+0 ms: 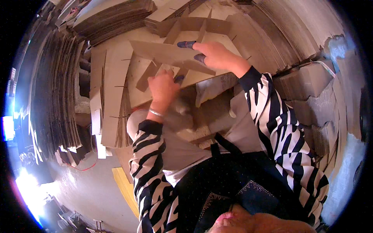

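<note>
A slotted cardboard divider of crossing strips stands on a pale board (190, 79) before me. Its long strip (163, 52) runs slantwise between my hands. My left hand (161, 86) is closed at the near side, around a short cardboard strip (181, 73); its fingertips are partly hidden. Beside it leans another short strip (147, 77). My right hand (217, 55) reaches over the long strip with thumb and forefinger stretched apart, both in dark finger covers. The thumb is close to the strip's face; whether it touches cannot be told. Farther back are more crossing strips (204, 25).
Stacks of flat cardboard rise at the left (58, 89), the far left (112, 19) and the right (268, 42). Slotted sheets (112, 85) lie at the board's left side. A yellow plank (125, 186) is on the floor at lower left. My knees are under the board's near edge.
</note>
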### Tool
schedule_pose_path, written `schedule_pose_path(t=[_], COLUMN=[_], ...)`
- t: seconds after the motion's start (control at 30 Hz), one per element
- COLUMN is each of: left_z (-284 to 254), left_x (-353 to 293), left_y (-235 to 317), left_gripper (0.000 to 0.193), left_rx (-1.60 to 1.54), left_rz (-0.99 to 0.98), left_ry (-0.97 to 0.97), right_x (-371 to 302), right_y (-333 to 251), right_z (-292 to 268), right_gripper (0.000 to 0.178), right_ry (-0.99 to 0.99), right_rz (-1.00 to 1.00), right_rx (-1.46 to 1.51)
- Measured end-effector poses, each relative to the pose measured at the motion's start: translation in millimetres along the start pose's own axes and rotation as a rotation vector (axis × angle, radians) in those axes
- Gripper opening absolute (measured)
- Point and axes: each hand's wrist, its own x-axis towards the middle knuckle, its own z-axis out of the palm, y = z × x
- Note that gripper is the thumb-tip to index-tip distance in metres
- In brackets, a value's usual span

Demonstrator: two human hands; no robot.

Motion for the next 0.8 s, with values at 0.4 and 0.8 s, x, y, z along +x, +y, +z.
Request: schedule_pose_path(t=[0.4,0.8], left_z=[-8.7,-26.9], left_x=[-55.9,-56.1], left_y=[-12.5,-5.9], left_gripper=[0.008,0.018], left_rx=[-0.091,-0.286], left_rz=[-0.107,0.0], left_ry=[-0.14,0.003], right_x=[-17.6,-66.5], right_y=[-14.7,13.1], right_z=[20.0,78.3], right_gripper=[0.03,0.032], right_ry=[-0.062,0.123], right_rz=[-0.053,-0.163], right_rx=[0.092,-0.004])
